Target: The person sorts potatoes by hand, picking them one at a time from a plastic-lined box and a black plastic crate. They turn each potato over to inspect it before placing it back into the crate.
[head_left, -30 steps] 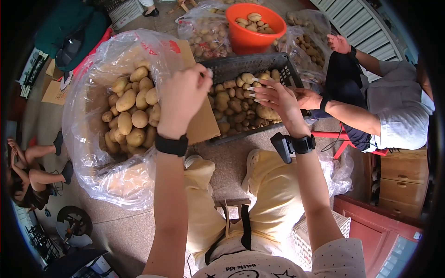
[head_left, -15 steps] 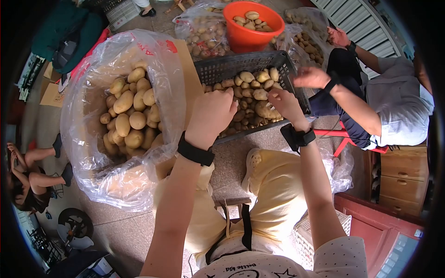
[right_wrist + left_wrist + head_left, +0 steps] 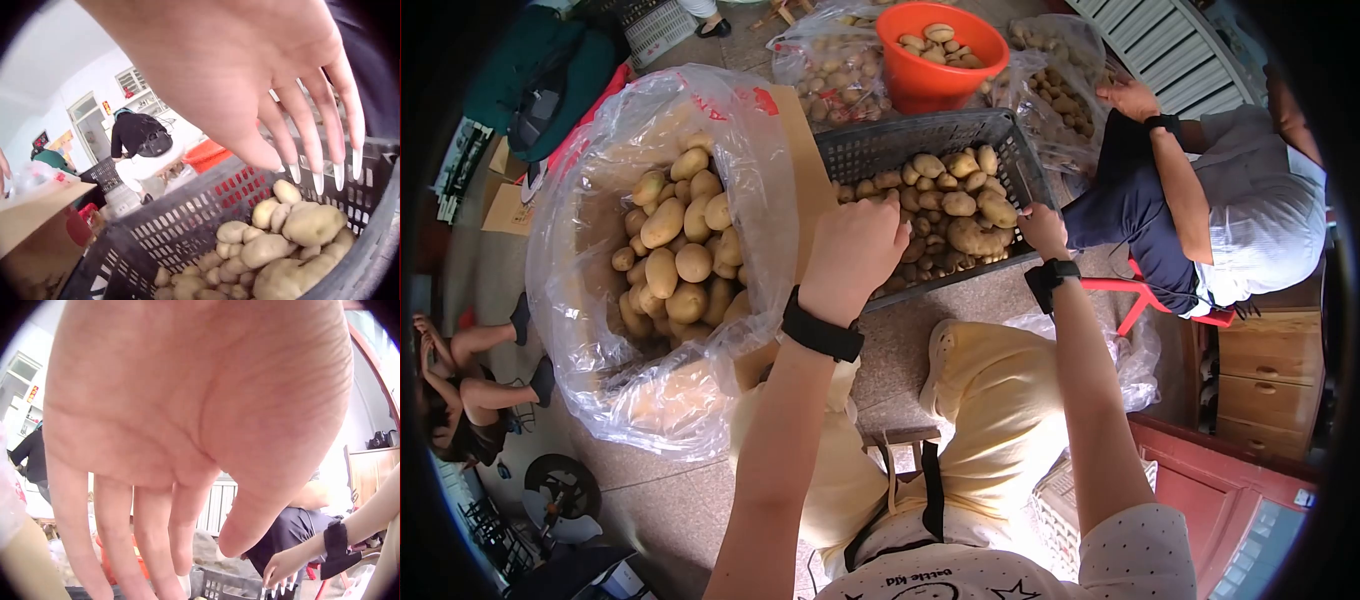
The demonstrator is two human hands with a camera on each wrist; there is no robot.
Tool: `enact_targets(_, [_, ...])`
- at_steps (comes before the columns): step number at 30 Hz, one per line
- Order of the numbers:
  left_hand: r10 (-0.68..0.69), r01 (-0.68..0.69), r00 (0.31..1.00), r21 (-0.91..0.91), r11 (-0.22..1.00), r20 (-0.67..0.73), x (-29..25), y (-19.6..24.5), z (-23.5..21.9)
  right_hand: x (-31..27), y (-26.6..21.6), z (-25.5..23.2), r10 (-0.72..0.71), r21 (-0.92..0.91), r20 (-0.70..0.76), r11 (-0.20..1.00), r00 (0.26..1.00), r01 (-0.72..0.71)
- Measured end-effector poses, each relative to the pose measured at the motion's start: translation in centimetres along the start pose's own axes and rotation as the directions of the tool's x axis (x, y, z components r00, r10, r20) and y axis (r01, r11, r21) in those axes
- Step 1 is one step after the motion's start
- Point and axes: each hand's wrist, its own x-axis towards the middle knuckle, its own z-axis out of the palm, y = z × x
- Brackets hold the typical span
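Note:
A black plastic crate with small and knobbly potatoes stands in front of the person. Over its near left part is the left hand, back up; the left wrist view shows its fingers hanging loosely with nothing in them. At the crate's right end, the right hand reaches to the rim. Its long-nailed fingers point down, straight and apart, above the potatoes in the right wrist view, holding nothing. Left of the crate, a cardboard box lined with clear plastic holds larger potatoes.
An orange bucket of potatoes stands behind the crate, with plastic bags of potatoes beside it. A person in a light shirt sits on a red stool at the right. Another person sits far left.
The left hand has moved right and down from the box's edge to over the crate. My right hand has shifted right to the crate's end. The neighbour's hand has withdrawn from the crate.

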Motion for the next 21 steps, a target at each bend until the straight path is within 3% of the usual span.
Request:
enact_targets(8, [-0.018, 0.018, 1.000, -0.011, 1.000, 0.014, 0.2, -0.1, 0.0, 1.0, 1.1, 3.6, 0.011, -0.048, 0.070, 0.999, 0.997, -0.008])
enact_targets(16, [-0.074, 0.074, 0.996, -0.003, 0.997, 0.056, 0.1, -0.2, -0.5, 6.3, 0.7, 5.4, -0.065, -0.128, 0.069, 0.989, 0.995, 0.074])
enact_targets(19, [-0.076, 0.077, 0.995, -0.002, 0.997, 0.060, 0.2, -0.5, -0.7, 8.4, 1.5, 6.5, -0.148, -0.081, 0.165, 0.983, 0.975, 0.162])
enact_targets(21, [-0.093, 0.096, 0.992, -0.034, 0.995, 0.080, 0.6, -0.7, -0.7, 9.3, 1.6, 7.4, -0.095, -0.090, 0.179, 0.990, 0.979, 0.112])
